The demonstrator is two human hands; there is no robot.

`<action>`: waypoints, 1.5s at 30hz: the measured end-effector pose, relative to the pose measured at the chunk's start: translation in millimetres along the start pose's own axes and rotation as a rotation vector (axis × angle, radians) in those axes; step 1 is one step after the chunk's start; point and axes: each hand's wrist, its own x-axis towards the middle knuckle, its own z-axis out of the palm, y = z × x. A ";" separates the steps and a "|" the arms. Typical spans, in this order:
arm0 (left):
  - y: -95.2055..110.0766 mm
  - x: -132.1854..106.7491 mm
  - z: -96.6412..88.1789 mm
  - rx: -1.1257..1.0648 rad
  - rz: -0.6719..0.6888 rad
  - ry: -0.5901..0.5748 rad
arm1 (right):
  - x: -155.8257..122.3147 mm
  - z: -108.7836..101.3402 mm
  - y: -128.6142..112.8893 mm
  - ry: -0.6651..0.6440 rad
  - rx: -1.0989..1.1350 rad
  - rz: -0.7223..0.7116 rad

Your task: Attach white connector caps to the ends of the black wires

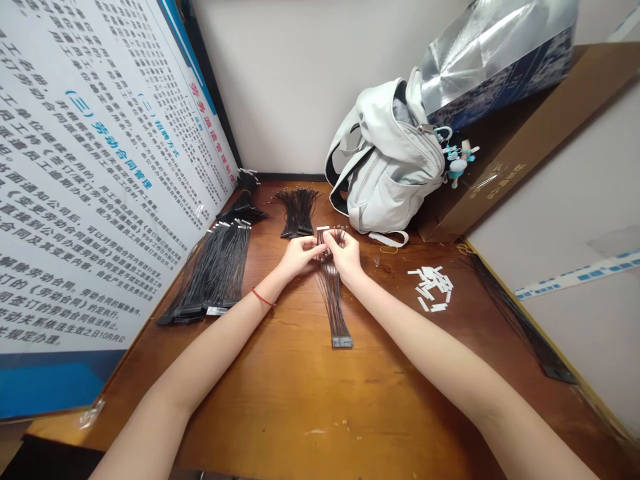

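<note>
A wire harness [336,303] of thin black wires runs down the table towards me from between my hands. Its near end has a wide black connector [342,342] lying on the wood. At its far end a small white connector [323,229] shows by my fingertips, and several loose wire ends fan out to its right. My left hand [300,257] is closed in a pinch on the harness just below the white connector. Beside it, my right hand [346,255] pinches wires of the same harness, thumb and forefinger together. The exact wire between those fingertips is hidden.
Many similar harnesses [215,267] lie at left, with a tied bundle [244,197] behind. Another wire bundle [299,210] is at the back. White connectors [433,288] are scattered at right. A white backpack [390,160], a brown box [500,160] and a printed board [100,167] border the table.
</note>
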 end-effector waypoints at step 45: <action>3.7 3.4 -7.1 -0.076 0.167 0.447 | -9.8 1.3 -12.6 -0.587 -0.227 -0.034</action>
